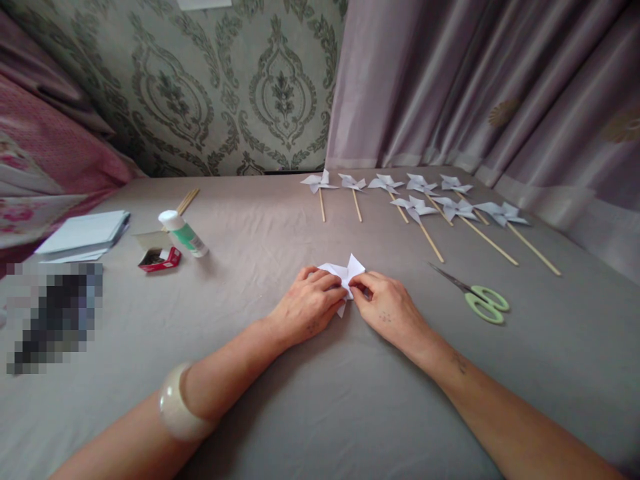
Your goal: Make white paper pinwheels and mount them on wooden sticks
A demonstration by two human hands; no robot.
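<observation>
A white paper pinwheel (354,267) without a visible stick lies between my hands in the middle of the grey cloth. My left hand (316,299) rests over its left side, fingers closed down on the paper and hiding much of it. With thumb and forefinger together, my right hand (383,300) pinches the pinwheel near its centre from the right. Whether a pin or other small piece is in that pinch cannot be made out. To the right of my right hand lie scissors (480,300) with light green handles, their blades pointing away to the left.
Several finished pinwheels on sticks (457,208) lie at the back right. On the left are a glue stick (184,235), a small red box (160,259) of tiny dark pieces, wooden sticks (188,200) and a paper stack (83,235). A blurred-out dark patch (60,313) sits nearer.
</observation>
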